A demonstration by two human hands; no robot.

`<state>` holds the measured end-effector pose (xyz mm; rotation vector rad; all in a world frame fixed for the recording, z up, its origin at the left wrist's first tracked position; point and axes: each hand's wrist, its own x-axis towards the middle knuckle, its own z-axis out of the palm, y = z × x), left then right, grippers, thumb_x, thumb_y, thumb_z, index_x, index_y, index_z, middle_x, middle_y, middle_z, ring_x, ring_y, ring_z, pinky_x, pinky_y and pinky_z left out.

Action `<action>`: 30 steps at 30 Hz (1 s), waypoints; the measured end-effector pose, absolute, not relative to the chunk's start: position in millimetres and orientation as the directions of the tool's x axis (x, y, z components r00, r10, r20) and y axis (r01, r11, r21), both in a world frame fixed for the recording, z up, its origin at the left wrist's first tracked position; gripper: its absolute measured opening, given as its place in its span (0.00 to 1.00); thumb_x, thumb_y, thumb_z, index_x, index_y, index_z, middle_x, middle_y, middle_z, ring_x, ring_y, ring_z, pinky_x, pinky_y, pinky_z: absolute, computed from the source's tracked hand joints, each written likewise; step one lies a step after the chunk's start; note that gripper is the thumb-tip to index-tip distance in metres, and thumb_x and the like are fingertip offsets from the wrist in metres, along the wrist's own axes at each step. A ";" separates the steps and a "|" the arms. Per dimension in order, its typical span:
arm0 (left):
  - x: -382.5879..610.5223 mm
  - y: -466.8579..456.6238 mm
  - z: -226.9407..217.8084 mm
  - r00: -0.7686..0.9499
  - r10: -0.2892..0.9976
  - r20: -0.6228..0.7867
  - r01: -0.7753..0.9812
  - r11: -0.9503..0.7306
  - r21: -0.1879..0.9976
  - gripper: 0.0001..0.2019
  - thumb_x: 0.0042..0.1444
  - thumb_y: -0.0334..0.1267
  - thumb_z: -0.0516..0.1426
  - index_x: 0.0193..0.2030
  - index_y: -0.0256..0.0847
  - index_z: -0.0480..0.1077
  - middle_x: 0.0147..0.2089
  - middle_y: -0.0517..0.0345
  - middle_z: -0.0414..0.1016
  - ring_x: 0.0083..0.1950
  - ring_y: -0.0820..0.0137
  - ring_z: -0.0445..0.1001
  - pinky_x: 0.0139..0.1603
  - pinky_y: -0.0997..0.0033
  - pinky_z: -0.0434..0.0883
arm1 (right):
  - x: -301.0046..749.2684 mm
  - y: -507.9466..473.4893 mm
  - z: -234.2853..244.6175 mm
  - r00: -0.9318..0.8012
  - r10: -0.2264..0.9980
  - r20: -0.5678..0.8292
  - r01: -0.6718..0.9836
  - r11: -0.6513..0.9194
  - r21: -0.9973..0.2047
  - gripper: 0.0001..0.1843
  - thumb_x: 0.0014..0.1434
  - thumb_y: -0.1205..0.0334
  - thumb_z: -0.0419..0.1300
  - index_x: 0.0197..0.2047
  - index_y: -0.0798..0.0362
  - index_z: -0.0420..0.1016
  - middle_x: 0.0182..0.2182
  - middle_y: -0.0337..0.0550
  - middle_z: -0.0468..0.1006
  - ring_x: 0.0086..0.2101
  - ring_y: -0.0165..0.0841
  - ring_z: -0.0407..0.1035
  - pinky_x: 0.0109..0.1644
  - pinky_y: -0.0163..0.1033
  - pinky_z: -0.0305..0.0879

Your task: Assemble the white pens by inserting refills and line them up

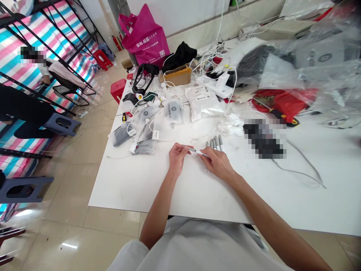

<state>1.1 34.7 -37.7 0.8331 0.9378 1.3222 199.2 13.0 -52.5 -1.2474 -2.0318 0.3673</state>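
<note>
A marker pen with a white barrel and grey ends is held level between my two hands, above the white table. The fingers of my left hand pinch its left end. At the other end, my right hand grips the same marker with bent fingers. Several more markers with grey caps lie side by side just beyond my right hand, their lower parts partly hidden by it. Under that hand, a small pale tip shows, too covered to name.
Packed pouches and cables lie at the back left. A white plastic parcel sits behind the markers. To the right are a blurred-out dark object, a grey cable and clear plastic bags. Two people sit at far left.
</note>
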 end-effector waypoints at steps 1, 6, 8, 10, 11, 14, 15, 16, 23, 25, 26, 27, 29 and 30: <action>0.9 35.1 -38.2 0.004 0.996 -0.086 -0.404 0.081 0.911 0.22 0.52 0.51 0.75 0.36 0.41 0.69 0.39 0.54 0.84 0.37 0.70 0.79 0.46 0.65 0.73 | 198.2 12.3 -54.2 -0.278 0.865 0.419 0.666 0.487 -0.565 0.13 0.77 0.52 0.52 0.49 0.50 0.73 0.28 0.43 0.78 0.24 0.36 0.71 0.29 0.42 0.61; 0.0 36.6 -42.5 -0.051 0.995 -0.088 -0.354 0.064 0.933 0.22 0.52 0.55 0.74 0.37 0.41 0.73 0.33 0.61 0.77 0.34 0.72 0.75 0.43 0.67 0.72 | 192.8 9.0 -51.7 -0.304 0.871 0.386 0.677 0.483 -0.556 0.15 0.78 0.51 0.52 0.53 0.49 0.74 0.27 0.42 0.79 0.24 0.37 0.72 0.29 0.41 0.59; -0.2 36.5 -43.7 -0.069 0.994 -0.083 -0.352 0.054 0.934 0.24 0.51 0.55 0.74 0.32 0.40 0.70 0.31 0.63 0.73 0.32 0.73 0.73 0.42 0.68 0.70 | 192.1 9.0 -47.9 -0.338 0.849 0.407 0.667 0.521 -0.533 0.16 0.79 0.53 0.50 0.58 0.49 0.74 0.30 0.43 0.81 0.27 0.36 0.73 0.31 0.41 0.61; -0.8 36.7 -44.1 -0.085 0.994 -0.073 -0.363 0.037 0.931 0.26 0.53 0.55 0.74 0.30 0.41 0.65 0.29 0.65 0.69 0.32 0.74 0.72 0.40 0.70 0.69 | 192.9 10.0 -45.6 -0.361 0.827 0.431 0.670 0.551 -0.498 0.16 0.79 0.56 0.48 0.59 0.49 0.74 0.33 0.44 0.81 0.30 0.36 0.74 0.33 0.40 0.62; -1.4 37.1 -44.1 -0.096 0.993 -0.069 -0.372 0.028 0.928 0.27 0.54 0.56 0.73 0.29 0.41 0.63 0.29 0.65 0.67 0.32 0.74 0.71 0.39 0.70 0.69 | 193.9 10.7 -45.3 -0.363 0.822 0.439 0.674 0.557 -0.485 0.16 0.79 0.57 0.48 0.58 0.50 0.74 0.35 0.44 0.81 0.31 0.36 0.74 0.34 0.40 0.63; -4.5 39.2 -44.0 -0.126 0.990 -0.068 -0.395 0.013 0.919 0.29 0.57 0.58 0.71 0.29 0.42 0.59 0.29 0.65 0.67 0.31 0.75 0.69 0.37 0.71 0.68 | 197.8 13.1 -47.2 -0.334 0.826 0.453 0.687 0.543 -0.483 0.13 0.78 0.59 0.49 0.54 0.50 0.73 0.40 0.46 0.82 0.31 0.35 0.73 0.33 0.40 0.62; -5.6 39.9 -44.1 -0.131 0.989 -0.071 -0.398 0.013 0.917 0.28 0.57 0.58 0.71 0.29 0.42 0.60 0.30 0.65 0.68 0.31 0.75 0.69 0.37 0.71 0.68 | 199.1 13.7 -48.0 -0.320 0.832 0.453 0.691 0.532 -0.489 0.12 0.78 0.60 0.49 0.53 0.51 0.73 0.40 0.46 0.82 0.31 0.35 0.73 0.33 0.40 0.62; -6.5 40.6 -44.3 -0.132 0.988 -0.075 -0.399 0.016 0.917 0.28 0.56 0.58 0.72 0.30 0.42 0.61 0.30 0.64 0.69 0.31 0.75 0.70 0.37 0.71 0.68 | 200.3 14.2 -48.5 -0.311 0.834 0.455 0.696 0.526 -0.488 0.12 0.78 0.59 0.50 0.54 0.51 0.73 0.40 0.46 0.82 0.30 0.35 0.72 0.33 0.40 0.62; -7.6 42.4 -48.1 -0.112 0.990 -0.090 -0.391 0.039 0.920 0.21 0.50 0.52 0.76 0.33 0.39 0.76 0.32 0.60 0.76 0.32 0.74 0.74 0.38 0.70 0.71 | 202.9 16.1 -46.8 -0.349 0.784 0.514 0.752 0.561 -0.346 0.13 0.78 0.60 0.53 0.56 0.48 0.78 0.36 0.41 0.79 0.27 0.31 0.68 0.33 0.39 0.60; -10.0 43.6 -48.0 -0.142 0.985 -0.094 -0.411 0.027 0.911 0.20 0.51 0.52 0.75 0.34 0.39 0.77 0.32 0.60 0.75 0.32 0.74 0.74 0.37 0.70 0.71 | 203.5 16.8 -45.5 -0.329 0.784 0.526 0.754 0.553 -0.354 0.12 0.77 0.62 0.53 0.53 0.49 0.78 0.36 0.42 0.79 0.28 0.31 0.68 0.34 0.39 0.60; -11.8 44.4 -47.5 -0.164 0.982 -0.095 -0.423 0.017 0.906 0.20 0.52 0.53 0.75 0.35 0.39 0.77 0.32 0.60 0.75 0.32 0.74 0.74 0.37 0.70 0.71 | 204.0 17.2 -44.7 -0.319 0.785 0.531 0.753 0.550 -0.360 0.11 0.77 0.62 0.54 0.52 0.49 0.78 0.37 0.42 0.79 0.28 0.31 0.68 0.34 0.38 0.61; -14.0 45.3 -46.8 -0.186 0.978 -0.096 -0.436 0.005 0.900 0.20 0.52 0.53 0.75 0.35 0.39 0.77 0.33 0.60 0.76 0.32 0.74 0.74 0.37 0.70 0.71 | 204.6 17.5 -43.8 -0.309 0.784 0.538 0.752 0.548 -0.367 0.10 0.76 0.62 0.55 0.51 0.49 0.78 0.37 0.42 0.79 0.28 0.31 0.68 0.34 0.38 0.61; -18.8 47.0 -45.2 -0.229 0.969 -0.097 -0.464 -0.021 0.886 0.21 0.53 0.54 0.75 0.36 0.39 0.78 0.36 0.59 0.77 0.34 0.75 0.73 0.38 0.71 0.71 | 205.9 18.1 -41.8 -0.289 0.780 0.555 0.743 0.548 -0.383 0.09 0.76 0.63 0.56 0.50 0.49 0.78 0.37 0.42 0.79 0.29 0.30 0.69 0.34 0.38 0.61; -21.0 47.7 -44.4 -0.246 0.964 -0.098 -0.478 -0.033 0.878 0.21 0.53 0.55 0.74 0.36 0.39 0.78 0.38 0.58 0.77 0.34 0.75 0.73 0.38 0.71 0.71 | 206.4 18.2 -40.8 -0.278 0.779 0.562 0.738 0.548 -0.395 0.08 0.76 0.63 0.56 0.50 0.49 0.77 0.37 0.42 0.79 0.29 0.30 0.70 0.34 0.38 0.61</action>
